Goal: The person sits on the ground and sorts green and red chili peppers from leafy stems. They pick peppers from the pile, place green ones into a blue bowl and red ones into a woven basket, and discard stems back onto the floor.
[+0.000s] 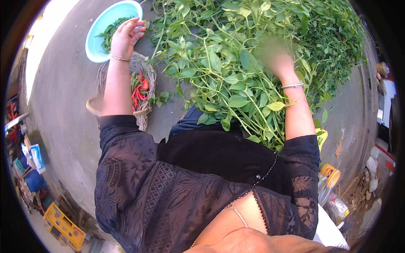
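My left hand (128, 34) is raised over the near rim of a light blue plastic basin (94, 47), fingers loosely bent and apart, with nothing seen in them. Long green peppers (109, 34) lie in that basin. Below it, partly behind my left forearm, a wicker basket (144, 60) contains red chili peppers (137, 95) and some green ones. My right hand (278, 58) is among the leafy stems of cut pepper plants (234, 79) that lie across my lap; its fingers are blurred and hidden, so its grip cannot be told.
A large heap of pepper plants (329, 41) covers the concrete floor (69, 110) ahead and to the right. A yellow plastic crate (63, 226) lies at lower left, near a blue round object (33, 180). Plastic jars (330, 175) stand at my right side.
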Tool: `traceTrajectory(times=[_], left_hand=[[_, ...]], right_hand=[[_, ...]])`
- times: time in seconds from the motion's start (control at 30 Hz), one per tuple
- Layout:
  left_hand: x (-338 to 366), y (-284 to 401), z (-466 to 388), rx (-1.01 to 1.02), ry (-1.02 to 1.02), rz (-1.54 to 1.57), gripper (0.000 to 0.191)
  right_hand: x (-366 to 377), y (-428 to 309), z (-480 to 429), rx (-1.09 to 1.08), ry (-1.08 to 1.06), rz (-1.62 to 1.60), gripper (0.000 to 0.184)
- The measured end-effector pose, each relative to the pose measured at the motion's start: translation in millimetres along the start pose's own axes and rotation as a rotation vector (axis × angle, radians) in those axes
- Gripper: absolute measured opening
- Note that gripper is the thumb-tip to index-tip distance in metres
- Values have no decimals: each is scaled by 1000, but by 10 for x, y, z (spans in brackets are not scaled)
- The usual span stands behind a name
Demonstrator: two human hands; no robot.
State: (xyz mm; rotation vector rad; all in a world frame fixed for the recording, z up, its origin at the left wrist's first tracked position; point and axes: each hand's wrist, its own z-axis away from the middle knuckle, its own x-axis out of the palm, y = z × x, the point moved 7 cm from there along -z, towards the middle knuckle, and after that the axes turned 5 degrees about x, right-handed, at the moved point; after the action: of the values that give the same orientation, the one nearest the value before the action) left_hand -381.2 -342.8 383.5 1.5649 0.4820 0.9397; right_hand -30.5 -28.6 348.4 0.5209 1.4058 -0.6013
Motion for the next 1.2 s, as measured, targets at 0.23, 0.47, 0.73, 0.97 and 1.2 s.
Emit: traceTrajectory(times=[0.23, 0.47, 0.73, 0.97, 1.2], left_hand=[[767, -217, 1521, 24, -166, -173, 22], [1639, 25, 1430, 369, -353, -605, 12], [1507, 44, 1371, 569, -218, -753, 10], [980, -402, 1657, 555, -54, -723, 11], [377, -1552, 1448, -492, 310, 228, 25]], right_hand=[[-578, 271, 218, 320, 190, -1659, 22], [-1241, 71, 396, 122, 359, -1700, 18], [-1765, -1290, 1187, -627, -249, -1560, 22], [-761, -1462, 869, -400, -207, -859, 19], [-621, -1383, 731, -174, -457, -998, 22]])
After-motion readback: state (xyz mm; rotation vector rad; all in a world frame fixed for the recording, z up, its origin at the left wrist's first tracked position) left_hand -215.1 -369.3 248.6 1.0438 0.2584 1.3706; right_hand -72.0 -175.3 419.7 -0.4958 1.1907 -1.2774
